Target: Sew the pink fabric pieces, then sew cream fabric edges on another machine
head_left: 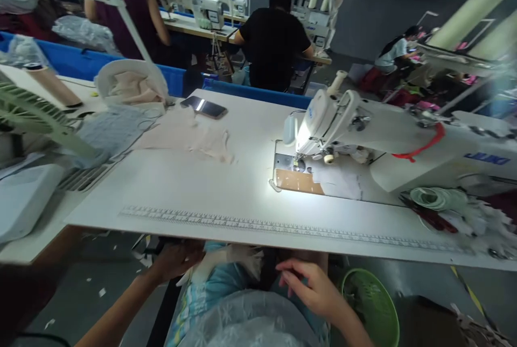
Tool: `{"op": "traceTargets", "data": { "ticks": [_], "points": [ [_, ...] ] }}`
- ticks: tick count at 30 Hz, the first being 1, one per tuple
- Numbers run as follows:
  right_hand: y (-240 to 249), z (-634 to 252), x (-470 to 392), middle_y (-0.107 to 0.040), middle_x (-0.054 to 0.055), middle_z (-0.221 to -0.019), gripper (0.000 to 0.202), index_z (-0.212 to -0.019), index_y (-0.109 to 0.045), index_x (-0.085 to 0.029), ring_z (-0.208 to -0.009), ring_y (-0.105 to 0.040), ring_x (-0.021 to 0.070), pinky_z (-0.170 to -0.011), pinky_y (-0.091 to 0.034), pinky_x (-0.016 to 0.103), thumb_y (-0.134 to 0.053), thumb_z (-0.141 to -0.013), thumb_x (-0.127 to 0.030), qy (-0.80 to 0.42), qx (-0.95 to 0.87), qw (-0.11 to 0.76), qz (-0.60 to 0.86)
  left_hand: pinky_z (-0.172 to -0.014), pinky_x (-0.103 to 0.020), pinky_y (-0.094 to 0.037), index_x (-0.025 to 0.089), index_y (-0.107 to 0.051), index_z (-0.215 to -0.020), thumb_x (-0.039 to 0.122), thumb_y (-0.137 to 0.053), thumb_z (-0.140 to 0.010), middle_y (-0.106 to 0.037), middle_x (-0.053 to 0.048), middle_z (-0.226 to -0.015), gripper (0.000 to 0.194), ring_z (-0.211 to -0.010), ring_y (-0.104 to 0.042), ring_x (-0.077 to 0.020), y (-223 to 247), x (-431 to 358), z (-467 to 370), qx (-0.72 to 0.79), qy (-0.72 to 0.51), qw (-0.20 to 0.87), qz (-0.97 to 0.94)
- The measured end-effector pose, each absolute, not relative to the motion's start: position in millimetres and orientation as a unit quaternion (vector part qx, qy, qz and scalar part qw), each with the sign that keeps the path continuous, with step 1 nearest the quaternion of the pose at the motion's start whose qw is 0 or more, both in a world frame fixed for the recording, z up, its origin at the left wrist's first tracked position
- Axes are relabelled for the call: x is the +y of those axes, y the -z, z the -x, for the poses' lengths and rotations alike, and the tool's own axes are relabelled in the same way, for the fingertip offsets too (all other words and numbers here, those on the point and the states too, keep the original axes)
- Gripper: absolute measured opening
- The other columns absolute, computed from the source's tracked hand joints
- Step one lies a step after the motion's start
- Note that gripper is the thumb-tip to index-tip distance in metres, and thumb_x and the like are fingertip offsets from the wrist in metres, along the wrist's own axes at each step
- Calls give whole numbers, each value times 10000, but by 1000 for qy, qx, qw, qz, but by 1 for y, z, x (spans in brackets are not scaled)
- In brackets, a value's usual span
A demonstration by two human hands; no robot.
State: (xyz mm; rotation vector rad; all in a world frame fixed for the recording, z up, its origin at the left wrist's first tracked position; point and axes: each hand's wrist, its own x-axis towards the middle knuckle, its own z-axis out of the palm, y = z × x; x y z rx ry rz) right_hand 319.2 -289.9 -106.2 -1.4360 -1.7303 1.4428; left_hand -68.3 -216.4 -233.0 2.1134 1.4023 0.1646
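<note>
Below the table's front edge, my left hand (177,261) is beside a pale cloth (226,261) that lies over my lap; its fingers are partly hidden and blurred, so its grip does not show. Above my lap on the right, my right hand (302,282) has its fingers bent and apart, with nothing visible in them. On the white table (181,180) stands a lit sewing machine (323,120). Thin beige fabric pieces (194,134) lie flat at the table's left, near a dark phone (204,107).
A measuring tape strip (258,224) runs along the front edge. Scissors (434,217) and scraps (480,217) lie at the right. A green basket (375,304) stands below right. A fan (36,115) is at the left. Other people sit beyond the table.
</note>
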Motion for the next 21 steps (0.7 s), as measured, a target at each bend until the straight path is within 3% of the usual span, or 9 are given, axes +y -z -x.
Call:
{"op": "traceTargets", "data": {
  "ticks": [3, 6, 8, 10, 12, 14, 16, 19, 21],
  "points": [
    [40, -348, -272, -728, 13, -777, 294, -1040, -721, -230, -604, -649, 140, -584, -515, 240, -491, -980, -404, -422, -681, 279, 529, -777, -420, -539, 274, -734, -974, 619, -385, -891, -735, -120, -902, 498, -913, -694, -355, 238, -213, 67, 534, -51, 267, -801],
    [19, -387, -229, -731, 38, -809, 273, -980, -712, -225, -675, -659, 170, -650, -513, 272, -495, -955, -389, -129, -668, 342, 648, -891, -553, -518, 309, -745, -1057, 550, -482, -868, -736, -134, -1041, 403, -1086, -655, -418, 236, -215, 63, 536, -52, 235, -809],
    [25, -412, -194, -734, 76, -904, 266, -957, -698, -207, -685, -655, 179, -653, -499, 288, -473, -938, -349, 15, -658, 302, 690, -900, -578, -518, 324, -736, -1117, 510, -527, -850, -731, -134, -1102, 387, -1127, -638, -434, 221, -222, 54, 526, -53, 228, -818],
    [36, -430, -163, -720, 94, -923, 227, -910, -685, -197, -665, -640, 184, -637, -475, 295, -483, -907, -302, 48, -653, 290, 698, -867, -497, -558, 349, -695, -1204, 464, -526, -857, -719, -105, -1181, 403, -1116, -656, -389, 188, -231, 35, 495, -59, 242, -832],
    [47, -440, -142, -704, 97, -904, 178, -863, -672, -200, -680, -635, 194, -599, -432, 285, -514, -884, -280, 62, -656, 278, 699, -824, -353, -583, 425, -633, -1263, 442, -526, -877, -719, -20, -1200, 400, -1045, -693, -275, 137, -236, 4, 424, -76, 285, -856],
    [54, -442, -131, -686, 88, -876, 147, -819, -654, -206, -665, -617, 189, -555, -370, 273, -533, -879, -263, 75, -664, 266, 695, -837, -293, -578, 423, -641, -1233, 406, -518, -930, -736, 2, -1129, 327, -988, -701, -213, 77, -232, -37, 255, -92, 411, -870],
    [58, -440, -129, -667, 75, -849, 155, -790, -636, -209, -624, -582, 172, -532, -314, 271, -524, -891, -245, 87, -673, 260, 687, -877, -268, -564, 370, -656, -1200, 339, -478, -991, -734, -7, -1113, 276, -991, -694, -174, 25, -213, -84, 150, -101, 466, -866],
    [61, -440, -132, -644, 64, -831, 185, -786, -617, -210, -600, -551, 160, -534, -290, 275, -492, -919, -237, 104, -687, 265, 669, -819, -283, -574, 230, -641, -1157, 240, -465, -997, -714, -73, -1091, 238, -888, -686, -159, -7, -166, -157, 188, -209, 419, -863],
    [60, -442, -135, -640, 64, -843, 186, -800, -612, -209, -611, -557, 162, -550, -311, 274, -480, -929, -236, 114, -696, 277, 653, -809, -329, -575, 175, -619, -1141, 173, -454, -969, -691, -103, -1049, 238, -869, -670, -175, 3, -132, -201, 224, -272, 312, -882]
  ]
}}
